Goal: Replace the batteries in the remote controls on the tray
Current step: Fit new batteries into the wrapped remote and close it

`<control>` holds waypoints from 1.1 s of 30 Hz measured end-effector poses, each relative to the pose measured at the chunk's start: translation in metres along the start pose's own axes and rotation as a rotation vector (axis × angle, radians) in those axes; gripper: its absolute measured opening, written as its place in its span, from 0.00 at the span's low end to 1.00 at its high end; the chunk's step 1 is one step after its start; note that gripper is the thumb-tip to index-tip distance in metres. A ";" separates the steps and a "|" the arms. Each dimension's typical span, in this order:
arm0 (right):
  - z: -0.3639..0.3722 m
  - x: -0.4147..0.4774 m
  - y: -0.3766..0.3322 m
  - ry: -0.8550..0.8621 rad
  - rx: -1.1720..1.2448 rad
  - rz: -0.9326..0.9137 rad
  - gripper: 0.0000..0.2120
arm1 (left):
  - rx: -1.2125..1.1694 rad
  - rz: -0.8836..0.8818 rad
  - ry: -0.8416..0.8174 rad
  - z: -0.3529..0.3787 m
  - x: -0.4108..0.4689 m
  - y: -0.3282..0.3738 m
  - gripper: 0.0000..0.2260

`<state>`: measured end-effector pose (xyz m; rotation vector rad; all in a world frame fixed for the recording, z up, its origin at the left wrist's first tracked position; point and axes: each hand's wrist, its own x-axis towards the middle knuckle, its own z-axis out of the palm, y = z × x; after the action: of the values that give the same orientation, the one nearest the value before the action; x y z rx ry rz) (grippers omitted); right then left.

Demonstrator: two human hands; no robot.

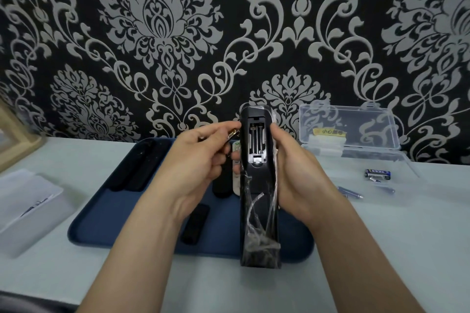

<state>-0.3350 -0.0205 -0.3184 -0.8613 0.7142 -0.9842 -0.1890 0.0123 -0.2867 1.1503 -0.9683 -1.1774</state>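
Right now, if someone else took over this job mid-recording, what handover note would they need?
Left hand: pinches a battery beside the open compartment; I cannot tell whether it is old or new.
Right hand: grips the plastic-wrapped black remote, back up, above the blue tray.
The compartment looks empty. A black piece, perhaps its cover, lies on the tray.
Blue batteries lie on the table to the right, by the open clear box.
Done: cover off.
Left: fit batteries, close it, then check the other remotes on the tray.
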 end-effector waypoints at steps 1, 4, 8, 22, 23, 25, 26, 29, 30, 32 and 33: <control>0.000 0.000 0.000 -0.002 0.001 -0.002 0.24 | 0.014 0.030 0.019 0.001 -0.001 0.001 0.08; 0.000 0.001 0.001 0.000 -0.023 -0.003 0.22 | 0.120 0.163 0.080 0.006 -0.006 0.003 0.04; 0.001 0.001 0.003 0.003 -0.028 -0.015 0.21 | 0.331 0.342 0.114 0.009 -0.007 0.000 0.03; 0.002 0.000 0.004 0.048 -0.103 -0.047 0.19 | 0.549 0.521 0.270 0.018 -0.003 -0.008 0.12; 0.003 0.000 0.004 0.047 -0.107 -0.047 0.19 | 0.542 0.531 0.278 0.019 -0.003 -0.008 0.12; 0.002 0.000 0.004 0.047 -0.113 -0.057 0.20 | 0.546 0.552 0.270 0.020 -0.003 -0.009 0.10; 0.002 0.001 0.004 0.056 -0.117 -0.066 0.20 | 0.547 0.564 0.259 0.021 -0.003 -0.010 0.10; 0.002 0.004 0.007 0.071 -0.112 -0.077 0.21 | 0.599 0.638 0.244 0.024 -0.002 -0.013 0.09; 0.002 0.006 0.009 0.076 -0.115 -0.089 0.23 | 0.638 0.686 0.243 0.024 -0.001 -0.015 0.09; 0.002 0.009 0.012 0.088 -0.108 -0.109 0.23 | 0.694 0.760 0.249 0.023 0.001 -0.019 0.11; 0.003 0.010 0.013 0.093 -0.113 -0.117 0.22 | 0.711 0.786 0.251 0.022 0.002 -0.021 0.12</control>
<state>-0.3233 -0.0248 -0.3299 -0.9697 0.8117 -1.1019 -0.2139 0.0069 -0.3035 1.2259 -1.5026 -0.0370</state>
